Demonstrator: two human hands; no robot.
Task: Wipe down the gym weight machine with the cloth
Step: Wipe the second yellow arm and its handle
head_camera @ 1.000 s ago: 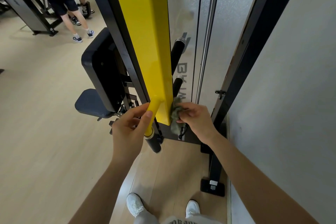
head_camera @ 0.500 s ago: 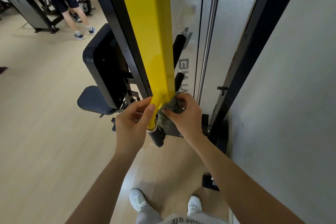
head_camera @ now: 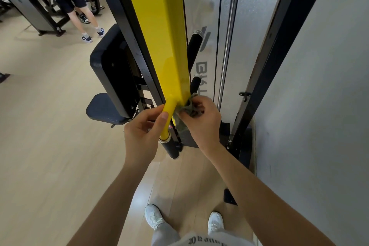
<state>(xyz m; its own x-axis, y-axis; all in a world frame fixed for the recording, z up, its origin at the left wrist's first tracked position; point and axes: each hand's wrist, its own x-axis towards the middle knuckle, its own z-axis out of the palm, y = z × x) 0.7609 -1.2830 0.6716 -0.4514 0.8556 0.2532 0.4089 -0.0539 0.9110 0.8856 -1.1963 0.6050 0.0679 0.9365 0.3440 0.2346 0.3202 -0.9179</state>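
Right fingers: curled around a bunched grey-green cloth [head_camera: 186, 113], pinching it against the lower right edge of the yellow arm [head_camera: 159, 32].
Right hand [head_camera: 201, 124]: at the bottom end of the yellow arm, knuckles up, forearm running back to the lower right.
Left fingers: wrapped around the round yellow handle [head_camera: 168, 118] that sticks out below the square arm; the thumb lies across its front.
Left hand [head_camera: 142, 134]: just beside the right hand, with the handle and part of the cloth between them.
Cloth: crumpled, partly hidden under the right hand, a loose end hanging down beside the handle.
Handle end: a metal ring, then a black grip [head_camera: 169, 148] below the left hand.
Weight machine: black frame upright [head_camera: 131, 26] behind the yellow arm, black back pad [head_camera: 111, 70] and seat [head_camera: 103, 110] to the left, frosted grey shield panel [head_camera: 201, 6] and chrome guide rod [head_camera: 229, 36] to the right.
Surroundings: pale wood floor [head_camera: 50, 146], grey wall [head_camera: 319, 106] on the right, the person's white shoes [head_camera: 153, 217] below, another person's legs [head_camera: 79, 18] far upper left.
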